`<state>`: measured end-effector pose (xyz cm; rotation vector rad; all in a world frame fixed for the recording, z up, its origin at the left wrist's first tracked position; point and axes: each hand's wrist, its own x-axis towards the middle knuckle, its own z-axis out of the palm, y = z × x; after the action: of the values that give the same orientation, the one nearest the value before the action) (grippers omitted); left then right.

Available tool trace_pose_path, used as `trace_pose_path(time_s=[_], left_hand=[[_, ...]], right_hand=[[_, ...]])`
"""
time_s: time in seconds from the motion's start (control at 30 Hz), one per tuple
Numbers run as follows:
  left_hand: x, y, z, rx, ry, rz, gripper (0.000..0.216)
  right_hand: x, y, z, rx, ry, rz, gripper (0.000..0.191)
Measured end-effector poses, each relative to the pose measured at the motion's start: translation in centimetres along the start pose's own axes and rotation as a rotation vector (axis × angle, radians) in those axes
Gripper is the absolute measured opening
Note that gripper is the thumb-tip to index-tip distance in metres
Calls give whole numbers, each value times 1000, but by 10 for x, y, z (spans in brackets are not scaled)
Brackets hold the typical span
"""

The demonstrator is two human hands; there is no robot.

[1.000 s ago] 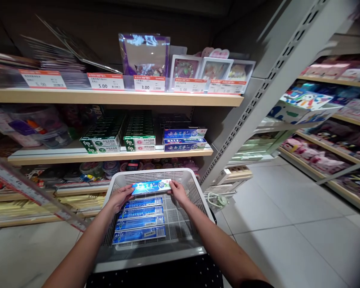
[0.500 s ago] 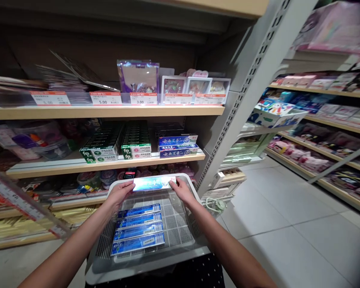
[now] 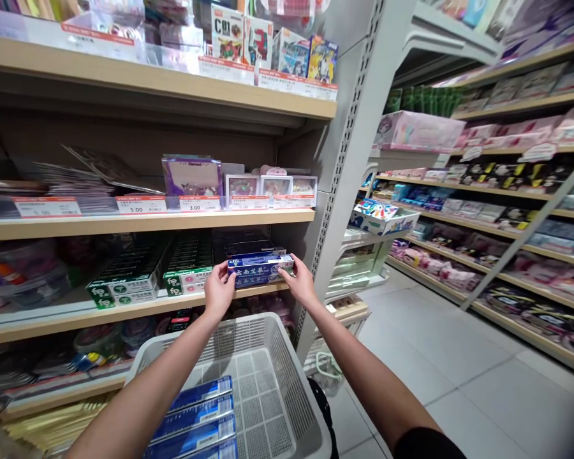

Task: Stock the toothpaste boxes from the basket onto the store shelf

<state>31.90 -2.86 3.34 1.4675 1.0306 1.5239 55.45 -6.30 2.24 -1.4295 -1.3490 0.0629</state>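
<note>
My left hand [image 3: 219, 290] and my right hand [image 3: 299, 282] reach up to the middle shelf [image 3: 124, 310] and pinch the two ends of a blue toothpaste box [image 3: 259, 261] lying on top of a small stack of the same blue boxes [image 3: 258, 275]. Both hands are closed on the box ends. Below my arms sits a white plastic basket [image 3: 272, 376] with several more blue boxes [image 3: 191, 417] lying flat in its near left part.
Rows of green toothpaste boxes [image 3: 186, 268] fill the shelf left of the blue stack. Price tags [image 3: 141, 204] line the shelf above, with framed items [image 3: 242, 187]. A grey perforated upright [image 3: 344, 159] stands to the right. Tiled floor [image 3: 459, 370] and more shelves [image 3: 507, 191] lie to the right.
Both hands lifted the blue box out of the basket and carried it up to the stack on the shelf. The camera view tilted upward.
</note>
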Motion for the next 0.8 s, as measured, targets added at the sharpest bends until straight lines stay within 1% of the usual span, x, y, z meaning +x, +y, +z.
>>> trace_pose_path(time_s=[0.07, 0.2, 0.47, 0.6, 0.73, 0.8], left_hand=[[-1, -8, 6, 12, 31, 12, 37], [1, -17, 9, 23, 66, 39, 38], [17, -29, 18, 59, 119, 13, 35], [24, -31, 20, 79, 122, 21, 33], [31, -37, 21, 184, 137, 45, 35], [33, -38, 21, 217, 142, 56, 37]], right_hand=[[2, 5, 0, -37, -29, -23, 63], [9, 13, 0, -53, -97, -36, 65], [34, 26, 14, -21, -128, -69, 57], [44, 26, 21, -24, -142, -44, 52], [49, 26, 23, -63, -131, 3, 47], [49, 27, 24, -46, -126, 22, 48]])
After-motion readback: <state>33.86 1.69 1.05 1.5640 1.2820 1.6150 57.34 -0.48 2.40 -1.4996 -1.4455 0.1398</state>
